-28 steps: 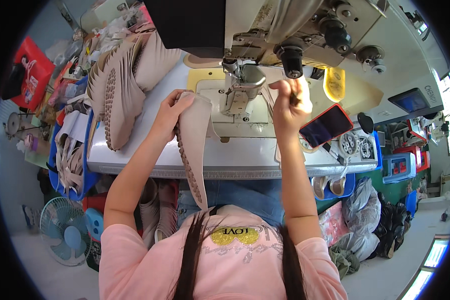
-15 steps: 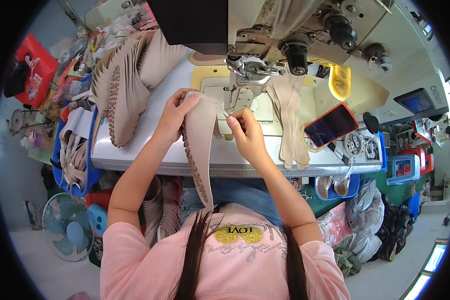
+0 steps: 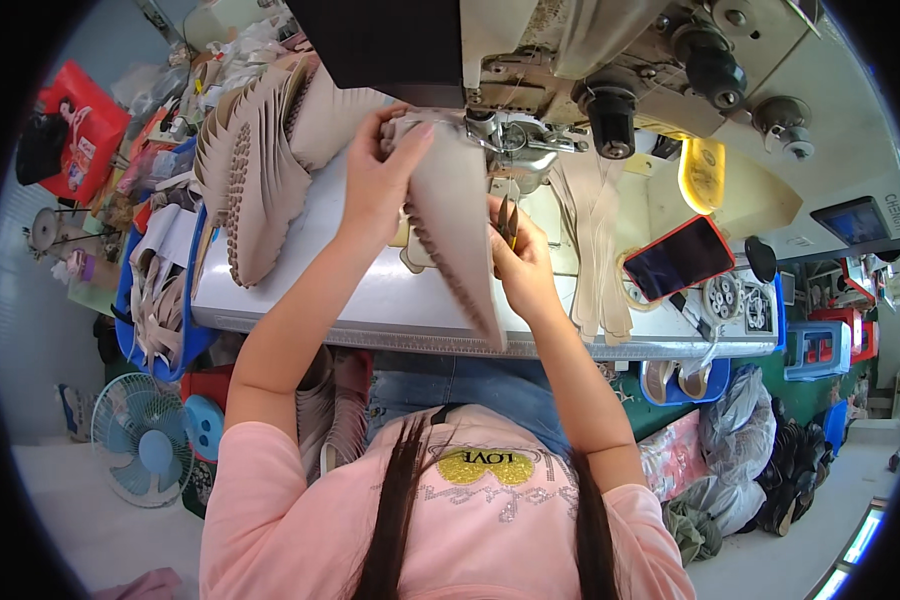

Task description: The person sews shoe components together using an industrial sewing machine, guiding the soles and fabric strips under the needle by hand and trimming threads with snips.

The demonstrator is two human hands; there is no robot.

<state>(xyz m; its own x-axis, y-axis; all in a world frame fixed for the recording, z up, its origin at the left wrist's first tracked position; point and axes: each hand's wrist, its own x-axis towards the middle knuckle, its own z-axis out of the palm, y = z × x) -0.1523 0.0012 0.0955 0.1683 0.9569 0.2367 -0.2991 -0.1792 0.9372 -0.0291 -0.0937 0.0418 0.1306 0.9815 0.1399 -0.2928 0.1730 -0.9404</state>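
My left hand [image 3: 382,170] grips the top edge of a beige shoe-upper piece [image 3: 452,205] with a gathered, scalloped side. The piece hangs from it, tapers to a point toward me, and is slightly blurred. Thread snips [image 3: 510,222], dark-bladed with a bit of yellow, sit in my right hand [image 3: 526,268], blades pointing up beside the piece's right edge. Part of the right hand's fingers is behind the snips and the piece. Just beyond both hands is the sewing machine's needle area [image 3: 520,160], partly covered by the beige piece.
Stacked beige upper pieces [image 3: 270,195] lie left on the table. Long beige strips [image 3: 592,250] and a red-cased phone [image 3: 678,258] lie right. A blue bin [image 3: 198,270] of scraps stands at the table's left side, above a fan [image 3: 150,450]. The machine body overhangs the far side.
The beige piece has been lifted up and to the right, away from my lap. My right hand has moved slightly right, and the snips now show upright in it.
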